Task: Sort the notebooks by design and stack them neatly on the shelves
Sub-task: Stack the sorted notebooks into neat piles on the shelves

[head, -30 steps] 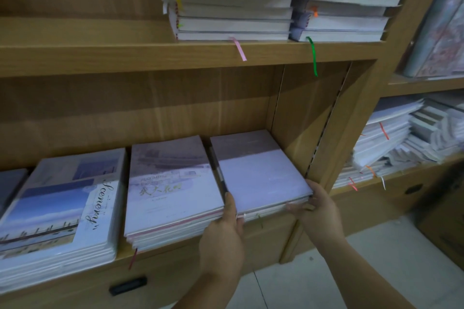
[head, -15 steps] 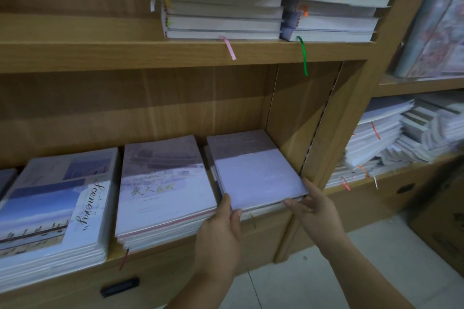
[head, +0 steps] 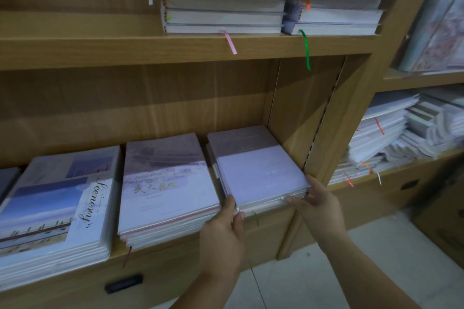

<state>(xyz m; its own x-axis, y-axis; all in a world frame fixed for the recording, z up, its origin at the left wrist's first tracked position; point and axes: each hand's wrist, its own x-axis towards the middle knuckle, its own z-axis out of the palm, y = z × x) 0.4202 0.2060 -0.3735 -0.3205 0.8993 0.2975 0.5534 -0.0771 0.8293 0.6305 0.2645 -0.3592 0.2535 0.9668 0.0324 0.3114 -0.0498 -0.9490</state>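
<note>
Single head-worn view, close, angled down at wooden shelves [head: 175, 50], hands [head: 223, 231] in lower frame

Upper stacks [head: 223, 2] cropped at top, leftmost notebook [head: 7, 180] cut off

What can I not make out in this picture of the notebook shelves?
Head view:
Upper stacks: tops cut off by the frame's top edge.
Lilac stack: lower covers hidden under its top cover.
Middle stack: small print blurred.
Far-left stack: cut off by the left edge.
</note>
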